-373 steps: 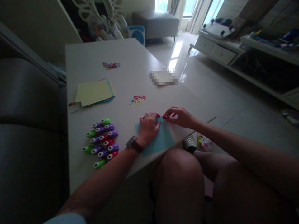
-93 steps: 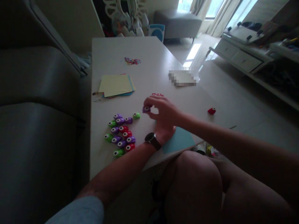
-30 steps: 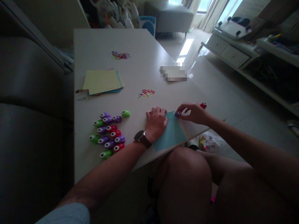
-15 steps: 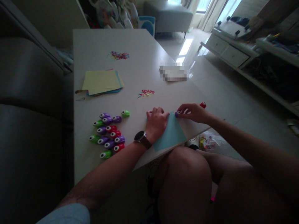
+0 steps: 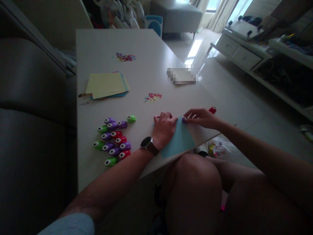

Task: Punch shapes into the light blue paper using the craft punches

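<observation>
A sheet of light blue paper [image 5: 181,140] lies at the table's near edge. My left hand [image 5: 165,127] rests on its left part with curled fingers, holding it by the far edge; the fingertips are partly hidden. At the paper's far right corner, my right hand [image 5: 199,117] has its fingers closed on a small purple craft punch [image 5: 184,120]. The punch sits against the paper's edge; whether the edge is inside its slot I cannot tell. Just beyond my right wrist lies a red craft punch [image 5: 212,110].
Several purple, red and green craft punches [image 5: 114,143] are grouped on the left of the white table [image 5: 144,75]. Behind them lies a stack of coloured paper [image 5: 106,85]. Two piles of tiny paper cutouts [image 5: 153,97] and a blurred-out white item [image 5: 181,76] lie farther off.
My right hand and the purple craft punch have shifted slightly left along the paper's edge. My left hand stays in place on the paper.
</observation>
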The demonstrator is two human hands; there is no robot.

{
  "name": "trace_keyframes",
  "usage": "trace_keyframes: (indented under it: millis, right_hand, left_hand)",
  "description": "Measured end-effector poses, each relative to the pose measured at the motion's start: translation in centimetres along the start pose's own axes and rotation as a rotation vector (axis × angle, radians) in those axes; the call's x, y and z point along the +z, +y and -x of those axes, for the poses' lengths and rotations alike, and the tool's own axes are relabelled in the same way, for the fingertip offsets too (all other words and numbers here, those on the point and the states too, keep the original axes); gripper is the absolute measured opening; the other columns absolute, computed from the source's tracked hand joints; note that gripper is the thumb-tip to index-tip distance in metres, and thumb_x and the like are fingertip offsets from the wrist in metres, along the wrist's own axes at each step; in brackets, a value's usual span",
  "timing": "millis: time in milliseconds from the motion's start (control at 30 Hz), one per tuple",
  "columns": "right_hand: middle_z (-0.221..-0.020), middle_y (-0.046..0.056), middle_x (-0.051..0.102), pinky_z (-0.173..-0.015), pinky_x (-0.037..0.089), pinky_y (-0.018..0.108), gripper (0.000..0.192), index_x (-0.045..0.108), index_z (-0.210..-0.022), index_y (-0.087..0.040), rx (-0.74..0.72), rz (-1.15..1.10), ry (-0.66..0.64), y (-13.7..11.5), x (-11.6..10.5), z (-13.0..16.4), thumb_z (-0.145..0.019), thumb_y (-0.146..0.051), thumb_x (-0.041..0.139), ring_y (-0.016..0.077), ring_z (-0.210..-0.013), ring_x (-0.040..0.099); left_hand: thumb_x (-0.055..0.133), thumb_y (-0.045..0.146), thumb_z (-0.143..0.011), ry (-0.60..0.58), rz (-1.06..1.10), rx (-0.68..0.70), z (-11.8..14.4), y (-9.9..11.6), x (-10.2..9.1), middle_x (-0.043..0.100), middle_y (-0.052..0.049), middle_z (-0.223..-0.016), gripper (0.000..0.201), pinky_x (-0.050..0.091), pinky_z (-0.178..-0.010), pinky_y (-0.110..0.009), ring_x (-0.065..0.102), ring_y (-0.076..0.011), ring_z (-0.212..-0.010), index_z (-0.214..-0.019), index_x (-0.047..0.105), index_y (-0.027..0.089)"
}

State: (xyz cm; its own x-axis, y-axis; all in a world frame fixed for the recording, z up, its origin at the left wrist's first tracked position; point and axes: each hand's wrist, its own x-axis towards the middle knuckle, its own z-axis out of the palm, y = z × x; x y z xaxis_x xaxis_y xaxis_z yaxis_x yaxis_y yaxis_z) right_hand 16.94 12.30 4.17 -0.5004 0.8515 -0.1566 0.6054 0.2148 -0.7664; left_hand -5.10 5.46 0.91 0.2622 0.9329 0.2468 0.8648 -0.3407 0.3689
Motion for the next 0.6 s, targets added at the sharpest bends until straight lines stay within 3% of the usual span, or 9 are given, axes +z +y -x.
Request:
trace_keyframes:
  millis: [300,600]
  right_hand:
    - [-0.082,0.006,0.073,-0.067,0.051,0.034,0.040,0.077,-0.092,-0.023,0.091,-0.042,-0.002,0.11,0.03,-0.37,-0.075,-0.059,0.074,0.0194,-0.074,0.064]
    - [-0.084,0.006,0.073,-0.070,0.050,0.034,0.038,0.078,-0.091,-0.024,0.067,-0.030,-0.017,-0.16,-0.03,-0.61,-0.078,-0.058,0.072,0.0192,-0.077,0.063]
  left_hand:
    - [0.052,0.022,-0.098,-0.008,-0.074,0.085,0.08,0.15,-0.26,0.064,-0.008,-0.113,0.016,0.037,-0.090,-0.048,0.051,-0.0272,-0.110,-0.104,0.066,0.023]
    - [0.049,0.019,-0.099,-0.071,-0.080,0.130,0.01,0.03,-0.19,0.062,-0.006,-0.101,0.016,0.044,-0.077,-0.036,0.056,-0.0208,-0.091,-0.094,0.064,0.018]
